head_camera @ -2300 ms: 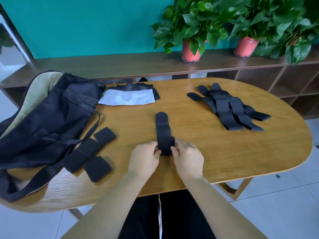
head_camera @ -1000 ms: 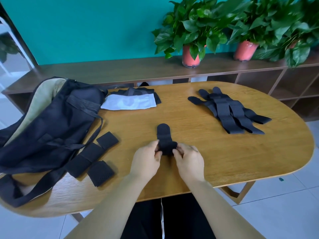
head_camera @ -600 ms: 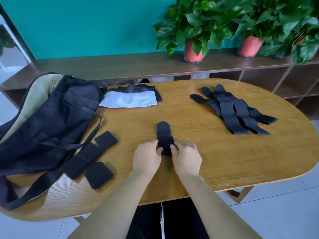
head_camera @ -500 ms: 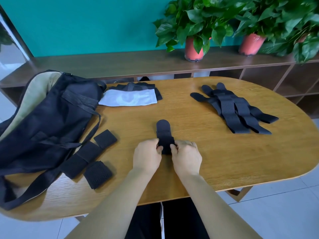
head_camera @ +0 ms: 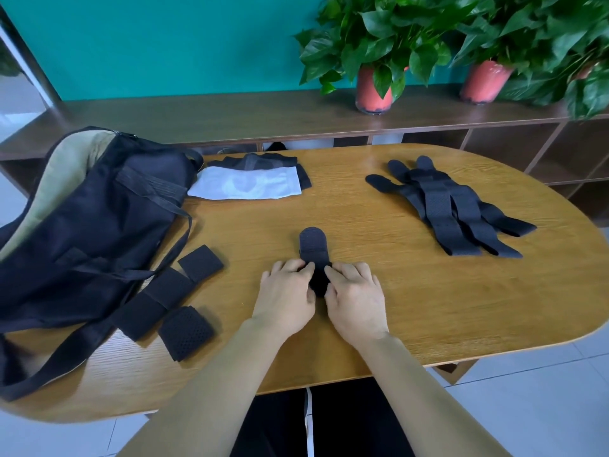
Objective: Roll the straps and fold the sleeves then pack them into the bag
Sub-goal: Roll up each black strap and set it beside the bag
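Black mesh strap (head_camera: 313,245), part-rolled, coil seemingly snug, pinched by left hand (head_camera: 286,298) and right hand (head_camera: 356,298); keep turns tight, edges aligned.

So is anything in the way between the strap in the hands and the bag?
Only low things. A few small black pieces lie on the table between the bag and the strap, which the left hand and right hand pinch. They lie flat, so a lifted strap would probably pass over them.
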A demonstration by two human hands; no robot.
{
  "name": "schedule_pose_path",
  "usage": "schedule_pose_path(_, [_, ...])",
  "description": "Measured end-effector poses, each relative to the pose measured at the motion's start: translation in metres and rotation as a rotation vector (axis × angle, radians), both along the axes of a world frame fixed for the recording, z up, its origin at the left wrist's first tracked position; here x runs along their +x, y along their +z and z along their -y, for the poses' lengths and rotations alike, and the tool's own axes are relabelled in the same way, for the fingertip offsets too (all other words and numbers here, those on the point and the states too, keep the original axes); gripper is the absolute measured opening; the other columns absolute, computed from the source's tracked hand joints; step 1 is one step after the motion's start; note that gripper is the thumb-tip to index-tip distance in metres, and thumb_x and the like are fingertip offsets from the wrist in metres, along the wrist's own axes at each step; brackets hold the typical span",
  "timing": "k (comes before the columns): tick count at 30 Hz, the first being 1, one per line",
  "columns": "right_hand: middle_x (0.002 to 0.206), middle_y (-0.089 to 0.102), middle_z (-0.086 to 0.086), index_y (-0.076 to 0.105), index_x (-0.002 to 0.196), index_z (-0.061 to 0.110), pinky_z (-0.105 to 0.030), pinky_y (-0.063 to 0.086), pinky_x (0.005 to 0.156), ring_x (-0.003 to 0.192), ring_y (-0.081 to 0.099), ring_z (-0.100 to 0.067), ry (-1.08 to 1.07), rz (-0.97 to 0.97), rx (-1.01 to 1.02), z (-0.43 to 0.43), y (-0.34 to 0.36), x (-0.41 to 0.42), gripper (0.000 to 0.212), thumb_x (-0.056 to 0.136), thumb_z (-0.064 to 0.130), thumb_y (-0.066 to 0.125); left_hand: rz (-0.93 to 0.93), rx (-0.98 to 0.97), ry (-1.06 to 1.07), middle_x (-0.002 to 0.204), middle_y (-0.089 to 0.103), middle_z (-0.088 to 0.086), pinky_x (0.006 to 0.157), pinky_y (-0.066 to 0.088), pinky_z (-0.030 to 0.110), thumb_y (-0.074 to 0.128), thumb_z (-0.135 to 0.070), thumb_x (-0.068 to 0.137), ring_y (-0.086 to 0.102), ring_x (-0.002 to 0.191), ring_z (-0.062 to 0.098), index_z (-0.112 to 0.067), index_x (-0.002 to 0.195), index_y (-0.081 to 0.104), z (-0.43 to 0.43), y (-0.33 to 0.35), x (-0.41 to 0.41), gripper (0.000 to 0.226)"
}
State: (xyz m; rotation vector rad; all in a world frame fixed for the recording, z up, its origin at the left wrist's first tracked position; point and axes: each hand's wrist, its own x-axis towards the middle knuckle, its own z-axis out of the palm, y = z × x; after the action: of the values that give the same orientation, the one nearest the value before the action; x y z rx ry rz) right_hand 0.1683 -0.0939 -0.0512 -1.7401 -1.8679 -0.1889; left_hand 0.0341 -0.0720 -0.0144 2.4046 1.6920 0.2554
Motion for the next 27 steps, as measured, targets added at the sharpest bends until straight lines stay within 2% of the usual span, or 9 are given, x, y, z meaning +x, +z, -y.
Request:
schedule_pose_path(4, [0.103,0.064,0.001,0.069,0.108,0.013,-0.036,0.050,0.075,0.098,0.055,-0.024,0.107,0.004,-0.117,0.013,0.008,0.008,0.052,0.070,0.033,0.041,-0.037,-0.074,-0.086,0.144,0.037,-0.009,0.105,0.025,0.033,0.051,-0.038,0.086,0.031,0.131,0.017,-0.025,0.147,0.033,0.001,0.008,-0.010,0.065])
schedule_pose_path(8, [0.102,0.062,0.005,0.071,0.106,0.016,-0.035,0.050,0.074,0.099,0.055,-0.021,0.102,0.002,-0.151,0.019,0.010,0.011,0.045,0.070,0.034,0.051,-0.048,-0.095,-0.120,0.140,0.040,-0.013,0.103,0.023,0.033,0.054,-0.041,0.084,0.032,0.127,0.014,-0.029,0.146,0.035,0.006,0.012,-0.019,0.066])
schedule_pose_path(12, [0.116,0.062,0.001,0.071,0.104,0.016,-0.034,0.048,0.079,0.111,0.052,-0.021,0.135,0.018,-0.146,0.028,0.010,0.009,0.037,0.072,0.029,0.057,-0.044,-0.085,-0.119,0.137,0.043,-0.014,0.102,0.023,0.034,0.054,-0.041,0.084,0.034,0.125,0.013,-0.030,0.145,0.037,0.014,0.013,-0.023,0.064])
schedule_pose_path(16, [0.113,0.067,0.003,0.071,0.103,0.016,-0.033,0.046,0.083,0.112,0.056,-0.017,0.186,-0.046,-0.136,0.037,0.015,0.007,0.034,0.085,0.032,0.047,-0.030,-0.088,-0.116,0.129,0.046,-0.015,0.097,0.023,0.035,0.054,-0.039,0.084,0.036,0.121,0.012,-0.034,0.141,0.041,0.023,0.012,-0.029,0.058])
schedule_pose_path(18, [0.107,0.068,0.006,0.067,0.110,0.019,-0.029,0.040,0.086,0.108,0.055,-0.014,0.180,-0.133,-0.177,0.040,0.022,0.007,0.033,0.092,0.037,0.045,0.006,-0.079,-0.089,0.119,0.050,-0.016,0.092,0.024,0.035,0.052,-0.041,0.090,0.040,0.116,0.012,-0.036,0.132,0.048,0.027,0.010,-0.030,0.043])
schedule_pose_path(20, [0.106,0.065,0.004,0.060,0.123,0.022,-0.028,0.039,0.089,0.105,0.054,-0.013,0.155,-0.260,-0.253,0.039,0.026,0.006,0.033,0.095,0.037,0.051,0.086,-0.015,-0.014,0.099,0.053,-0.016,0.084,0.025,0.033,0.048,-0.041,0.095,0.045,0.104,0.012,-0.035,0.106,0.058,0.030,0.006,-0.028,0.016])
schedule_pose_path(21, [0.105,0.063,0.003,0.056,0.127,0.024,-0.029,0.041,0.089,0.102,0.055,-0.014,0.131,-0.315,-0.276,0.037,0.026,0.004,0.035,0.095,0.037,0.052,0.135,0.008,0.041,0.087,0.051,-0.015,0.080,0.025,0.033,0.047,-0.041,0.096,0.046,0.095,0.012,-0.033,0.089,0.055,0.032,0.004,-0.027,0.013])
schedule_pose_path(23, [0.104,0.063,0.001,0.052,0.131,0.027,-0.032,0.047,0.083,0.098,0.056,-0.016,0.075,-0.376,-0.299,0.032,0.023,0.000,0.037,0.095,0.037,0.051,0.239,0.031,0.149,0.069,0.046,-0.011,0.073,0.025,0.032,0.050,-0.037,0.096,0.045,0.079,0.012,-0.026,0.071,0.045,0.034,-0.001,-0.024,0.028])
schedule_pose_path(27, [0.097,0.064,-0.004,0.057,0.121,0.017,-0.032,0.046,0.070,0.092,0.055,-0.021,-0.045,-0.369,-0.277,0.020,0.019,-0.012,0.028,0.096,0.028,0.050,0.312,0.070,0.278,0.066,0.052,-0.007,0.071,0.027,0.031,0.051,-0.033,0.095,0.048,0.071,0.013,-0.021,0.070,0.050,0.031,-0.008,-0.016,0.027])
